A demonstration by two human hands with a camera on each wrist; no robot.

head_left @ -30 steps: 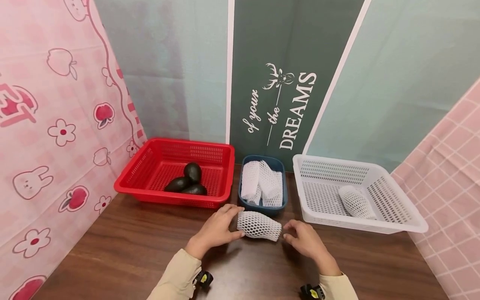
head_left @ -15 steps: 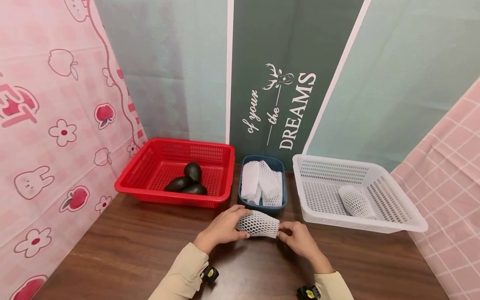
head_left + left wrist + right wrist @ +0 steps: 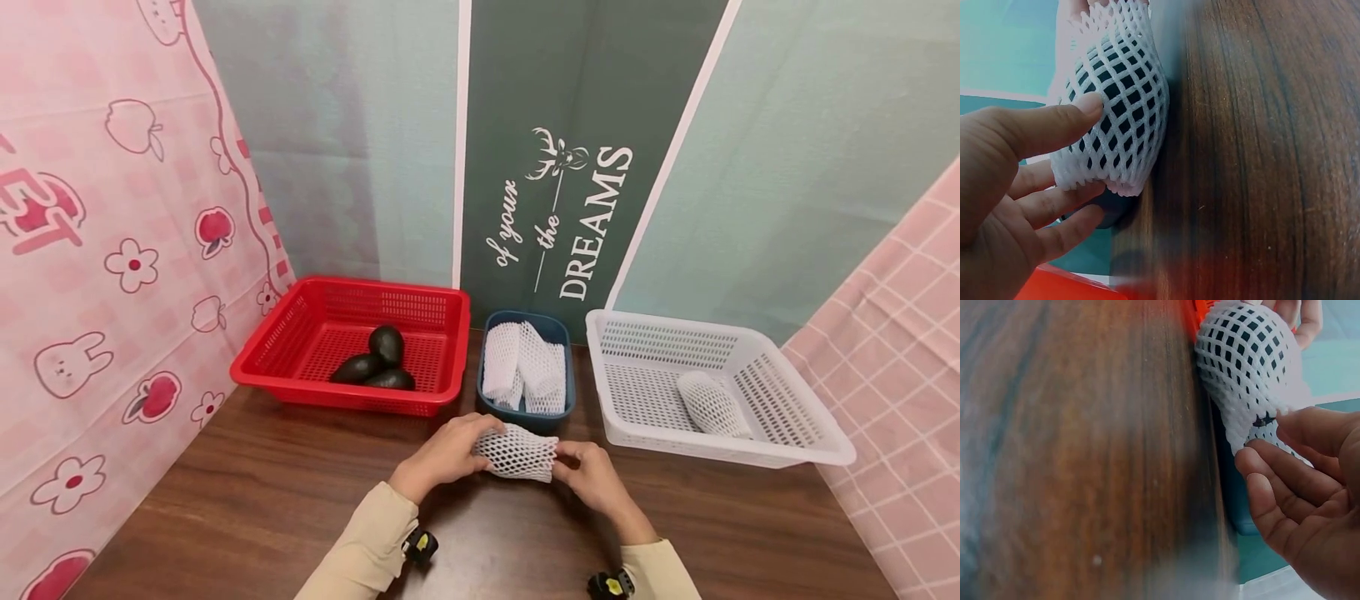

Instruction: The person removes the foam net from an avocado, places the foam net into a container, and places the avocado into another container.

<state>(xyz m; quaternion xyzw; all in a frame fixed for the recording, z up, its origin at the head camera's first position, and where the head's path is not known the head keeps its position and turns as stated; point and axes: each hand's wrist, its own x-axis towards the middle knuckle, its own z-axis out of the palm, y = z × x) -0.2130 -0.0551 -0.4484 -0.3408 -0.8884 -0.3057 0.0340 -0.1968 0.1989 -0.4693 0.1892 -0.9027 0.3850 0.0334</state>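
A dark avocado (image 3: 1118, 80) shows through the mesh of a white foam net sleeve (image 3: 517, 457), low over the table before the blue basket. My left hand (image 3: 452, 448) holds the sleeve's left end, thumb on the near side and fingers round the far side. At the right end, my right hand (image 3: 594, 477) pinches the net's edge between thumb and fingers. In the right wrist view this end of the net (image 3: 1238, 425) is drawn narrow, with a small gap at the right thumb tip.
The red basket (image 3: 345, 395) at left holds 3 bare avocados (image 3: 386, 344). Folded foam nets (image 3: 522, 358) fill the small blue basket (image 3: 569, 379). At right, a white basket (image 3: 637, 333) contains one netted piece (image 3: 708, 404). Curtains border the brown table (image 3: 247, 492).
My right hand has moved left to the sleeve's right end and pinches its edge. My left hand has shifted slightly right along the netted avocado.
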